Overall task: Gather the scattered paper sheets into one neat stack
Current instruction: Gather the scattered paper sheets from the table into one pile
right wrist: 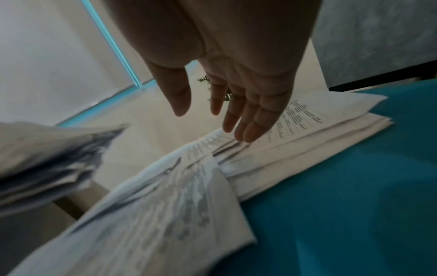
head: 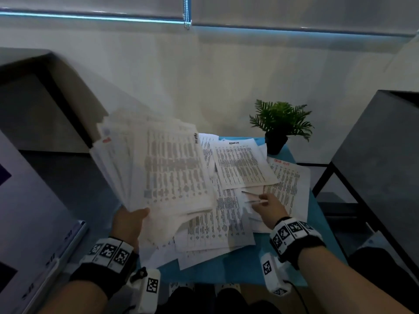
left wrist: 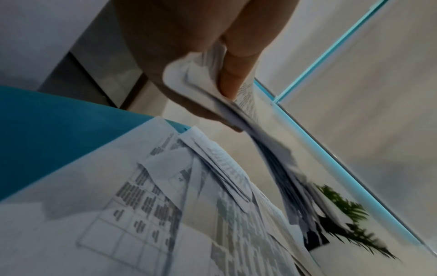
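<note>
loose sheets lay overlapped on the teal table, centre to 3 o'clock | gathered bundle was held raised at 10 o'clock, left hand pinching its near corner | right hand hovered over the sheets, fingers straight and spread | advice: slide a sheet free by its edge, keep the bundle squared | potted plant stood at 1 o'clock

Matt printed paper sheets, blue cloth

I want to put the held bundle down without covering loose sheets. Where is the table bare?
Bare blue table shows along the near edge, below the scattered sheets, and in a strip right of them. The middle and the back by the potted plant are crowded.
</note>
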The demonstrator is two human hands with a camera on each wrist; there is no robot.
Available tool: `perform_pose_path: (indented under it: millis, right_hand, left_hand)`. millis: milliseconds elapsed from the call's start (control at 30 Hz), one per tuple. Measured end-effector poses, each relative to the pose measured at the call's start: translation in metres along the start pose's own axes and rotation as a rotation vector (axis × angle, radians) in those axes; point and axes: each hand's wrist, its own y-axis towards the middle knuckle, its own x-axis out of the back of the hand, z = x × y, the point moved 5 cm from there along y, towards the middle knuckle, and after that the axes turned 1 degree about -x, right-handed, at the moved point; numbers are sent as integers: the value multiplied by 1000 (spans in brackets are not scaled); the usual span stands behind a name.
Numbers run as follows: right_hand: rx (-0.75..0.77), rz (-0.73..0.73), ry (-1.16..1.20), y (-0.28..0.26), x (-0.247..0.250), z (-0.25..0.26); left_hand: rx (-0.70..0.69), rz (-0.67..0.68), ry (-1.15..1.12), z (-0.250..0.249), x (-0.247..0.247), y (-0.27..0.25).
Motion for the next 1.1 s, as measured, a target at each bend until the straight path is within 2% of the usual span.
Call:
perform_pose_path:
  millis: [100,200,300,467,600,733,933,1100]
  right_hand:
    - [-79,75,-75,14,-18,-20]
    - [-121,55,-138,24,-35,-24]
    - [-98,22,-235,27,-49,-15]
    - [-92,78,-321,26,-60,-12]
    - [-72,120,-453,24,-41,-16]
    - [-80,193,-468,12,-9,-25]
    - [-16,95,-498,-7,42,-27]
    - [93,-37,-424,-37,90,10]
  left_hand:
    - [16,-67,-15,-4,16,8]
    - [16,-87,-21,-5,22,12]
    - [19,-79,-21,-2,23,12]
    - [6,-46,-32,-1,17,7]
    - [5,-36,-21,-5,15,0]
    - [3,-57,10,-11,14,-10]
    - [7,-71,46,-23,9,-30]
    - [-15,-59,18,-29,8,-35]
